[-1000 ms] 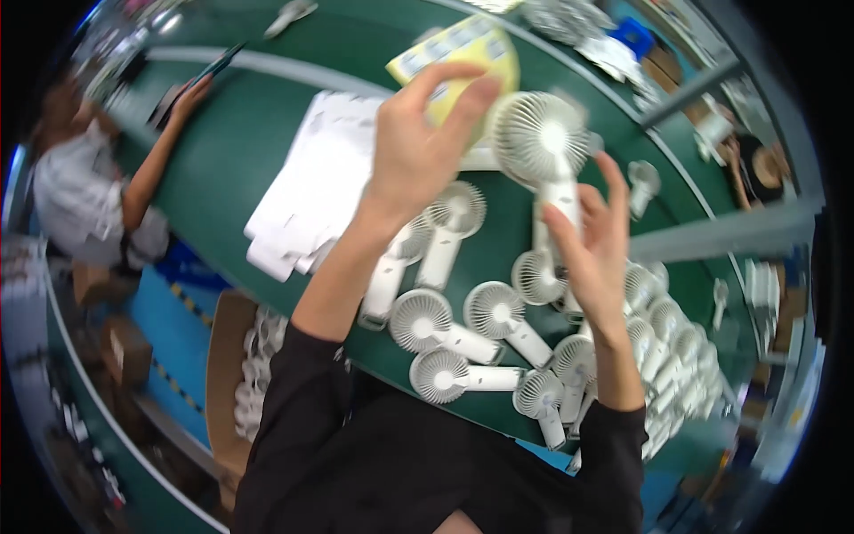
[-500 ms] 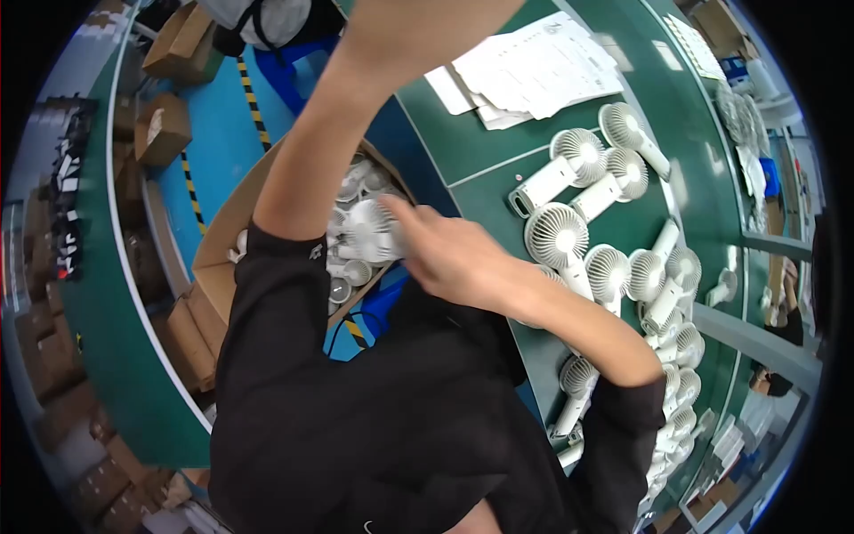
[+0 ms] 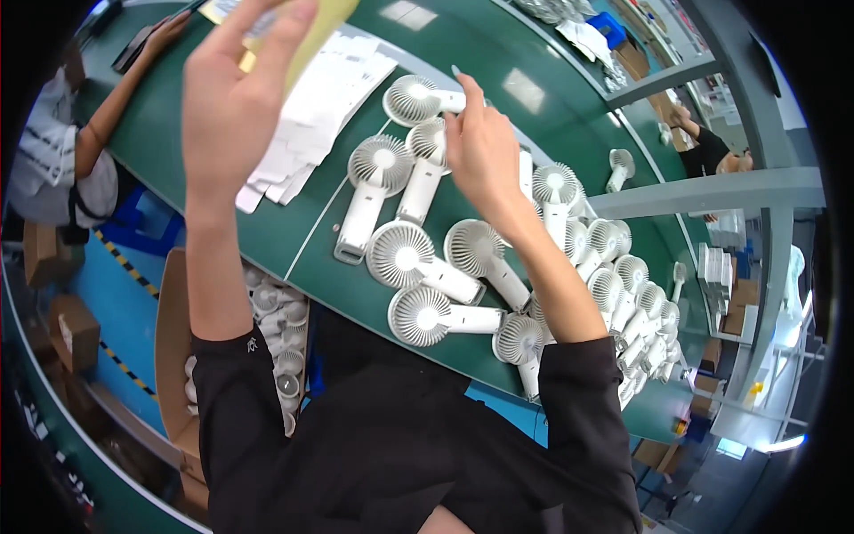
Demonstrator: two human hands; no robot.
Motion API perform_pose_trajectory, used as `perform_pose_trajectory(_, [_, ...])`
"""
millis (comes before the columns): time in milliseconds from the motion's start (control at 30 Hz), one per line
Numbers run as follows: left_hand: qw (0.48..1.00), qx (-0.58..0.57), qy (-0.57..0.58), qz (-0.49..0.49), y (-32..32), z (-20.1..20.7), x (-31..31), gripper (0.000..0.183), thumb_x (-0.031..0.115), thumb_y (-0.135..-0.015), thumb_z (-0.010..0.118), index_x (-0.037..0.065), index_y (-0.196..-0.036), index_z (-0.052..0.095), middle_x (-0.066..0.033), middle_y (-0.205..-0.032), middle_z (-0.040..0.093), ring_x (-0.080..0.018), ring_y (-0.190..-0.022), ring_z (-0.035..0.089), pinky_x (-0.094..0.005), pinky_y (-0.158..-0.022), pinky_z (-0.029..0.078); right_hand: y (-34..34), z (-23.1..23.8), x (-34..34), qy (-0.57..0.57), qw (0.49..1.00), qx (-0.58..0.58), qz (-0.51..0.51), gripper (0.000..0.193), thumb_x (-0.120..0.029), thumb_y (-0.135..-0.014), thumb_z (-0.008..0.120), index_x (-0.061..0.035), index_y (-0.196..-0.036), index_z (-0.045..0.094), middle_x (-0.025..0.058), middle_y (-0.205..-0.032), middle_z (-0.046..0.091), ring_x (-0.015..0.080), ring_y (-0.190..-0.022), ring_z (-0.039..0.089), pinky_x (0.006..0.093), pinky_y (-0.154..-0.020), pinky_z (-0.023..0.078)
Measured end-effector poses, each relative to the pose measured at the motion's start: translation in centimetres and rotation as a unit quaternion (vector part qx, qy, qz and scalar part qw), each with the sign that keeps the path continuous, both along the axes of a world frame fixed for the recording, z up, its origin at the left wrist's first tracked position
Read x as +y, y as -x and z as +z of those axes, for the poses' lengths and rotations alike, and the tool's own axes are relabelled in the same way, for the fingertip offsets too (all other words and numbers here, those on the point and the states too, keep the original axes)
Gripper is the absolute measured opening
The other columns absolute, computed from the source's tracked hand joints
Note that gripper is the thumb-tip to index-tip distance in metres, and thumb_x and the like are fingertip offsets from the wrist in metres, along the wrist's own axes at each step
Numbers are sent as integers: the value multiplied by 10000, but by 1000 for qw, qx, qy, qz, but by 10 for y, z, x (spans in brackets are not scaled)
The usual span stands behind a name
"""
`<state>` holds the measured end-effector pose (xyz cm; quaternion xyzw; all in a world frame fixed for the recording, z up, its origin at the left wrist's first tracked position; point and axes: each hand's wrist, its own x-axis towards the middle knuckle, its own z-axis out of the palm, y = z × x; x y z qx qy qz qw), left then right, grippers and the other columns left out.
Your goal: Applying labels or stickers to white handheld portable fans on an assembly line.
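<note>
My left hand is raised at the upper left, its fingers closed on a yellow sheet that runs out past the top edge. Over the green table, my right hand hovers among white handheld fans, its index finger stretched out and apart from the thumb. A small pale piece shows at that fingertip; I cannot make out its kind. Closest to this hand are a fan lying sideways, its handle passing behind the fingers, and another fan just below it.
White papers lie under my left arm. More fans crowd the table's right side, by a grey metal frame. A carton of white fans stands below the near edge. Another person's hand rests at the far left.
My right hand has moved from a white fan at the carton to above the table's fans. The view has swung right, bringing my left hand and its yellow sheet into sight.
</note>
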<state>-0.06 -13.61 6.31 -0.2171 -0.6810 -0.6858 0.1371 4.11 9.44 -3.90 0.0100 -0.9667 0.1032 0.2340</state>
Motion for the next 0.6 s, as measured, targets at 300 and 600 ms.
perform_pose_trajectory(300, [981,-82,-49,-167,35,5,87,273,121,-998,573,-53,-1202,627,-57,-1047,678,-96,-967,613,-231,-852,485,79,-36,105,144,938,-275,155,775,-42,-802,725,-37,-1474,340,223,-1252,619,395,-1222,546,442,-1036,441])
perform_pose_trajectory(600, [998,21,39,-36,68,-26,118,258,219,-995,571,44,-1135,700,-129,-881,718,-187,-714,636,-340,-665,497,20,20,110,342,914,-216,13,860,-151,-868,724,-68,-1538,192,152,-1204,568,229,-1020,602,357,-908,480])
